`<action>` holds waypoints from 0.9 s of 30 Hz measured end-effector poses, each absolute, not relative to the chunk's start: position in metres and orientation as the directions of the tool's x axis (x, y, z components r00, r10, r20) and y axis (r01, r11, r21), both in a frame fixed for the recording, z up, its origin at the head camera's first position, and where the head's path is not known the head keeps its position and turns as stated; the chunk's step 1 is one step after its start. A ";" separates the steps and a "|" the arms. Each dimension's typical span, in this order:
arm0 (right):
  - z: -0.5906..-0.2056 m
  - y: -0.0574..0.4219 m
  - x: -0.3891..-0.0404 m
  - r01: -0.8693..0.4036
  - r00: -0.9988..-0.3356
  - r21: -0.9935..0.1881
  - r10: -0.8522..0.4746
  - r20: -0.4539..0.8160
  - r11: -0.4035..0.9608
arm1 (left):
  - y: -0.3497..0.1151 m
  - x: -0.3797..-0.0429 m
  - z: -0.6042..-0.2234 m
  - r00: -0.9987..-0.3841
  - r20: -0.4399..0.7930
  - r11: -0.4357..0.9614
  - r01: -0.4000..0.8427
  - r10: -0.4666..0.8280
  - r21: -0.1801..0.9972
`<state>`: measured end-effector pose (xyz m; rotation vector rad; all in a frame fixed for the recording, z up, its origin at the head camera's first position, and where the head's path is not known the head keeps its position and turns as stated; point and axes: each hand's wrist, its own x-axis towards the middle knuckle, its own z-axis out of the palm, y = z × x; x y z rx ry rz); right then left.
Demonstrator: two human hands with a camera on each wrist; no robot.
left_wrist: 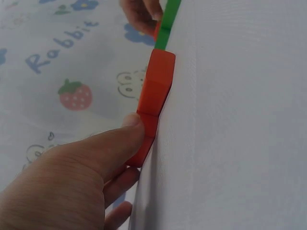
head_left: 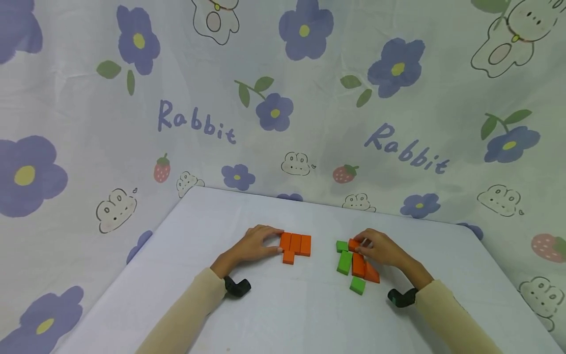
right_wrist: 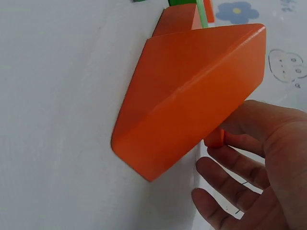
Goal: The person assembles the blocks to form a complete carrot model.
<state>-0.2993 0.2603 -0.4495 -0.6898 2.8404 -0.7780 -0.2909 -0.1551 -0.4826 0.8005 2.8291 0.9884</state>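
On the left, three oblong orange blocks (head_left: 296, 243) lie side by side, with a small orange block (head_left: 289, 257) against their near side. My left hand (head_left: 254, 244) holds the leftmost oblong, index finger at its far corner and thumb (left_wrist: 132, 125) at the near end. To the right, my right hand (head_left: 378, 247) pinches a small orange block (head_left: 353, 244) between thumb and fingers. Just below that hand lie another orange oblong (head_left: 358, 265) and an orange triangular block (head_left: 372, 273). The triangular block (right_wrist: 192, 100) partly hides the pinched one in the right wrist view.
Beside the right-hand orange blocks lie a small green block (head_left: 341, 246), a longer green block (head_left: 345, 262) and another green block (head_left: 357, 285) nearer me. All rest on a white table (head_left: 283, 314). Behind it hangs a patterned cloth (head_left: 309, 128).
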 end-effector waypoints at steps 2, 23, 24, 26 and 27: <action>-0.449 0.261 -0.299 -0.372 -0.903 -0.523 -0.430 0.010 0.767 | -0.155 -0.291 -0.483 -0.866 0.125 0.663 0.457 0.485 0.593; -0.416 0.232 -0.279 -0.479 -0.875 -0.482 -0.445 0.194 0.733 | -0.155 -0.289 -0.481 -0.867 0.117 0.667 0.453 0.484 0.592; -0.415 0.229 -0.277 -0.480 -0.874 -0.480 -0.447 0.191 0.734 | -0.155 -0.289 -0.481 -0.867 0.118 0.668 0.453 0.484 0.590; -0.411 0.222 -0.273 -0.471 -0.878 -0.484 -0.446 0.175 0.737 | -0.155 -0.289 -0.480 -0.867 0.121 0.668 0.454 0.483 0.590; -0.409 0.218 -0.271 -0.465 -0.880 -0.487 -0.444 0.168 0.739 | -0.154 -0.289 -0.480 -0.867 0.122 0.668 0.455 0.482 0.589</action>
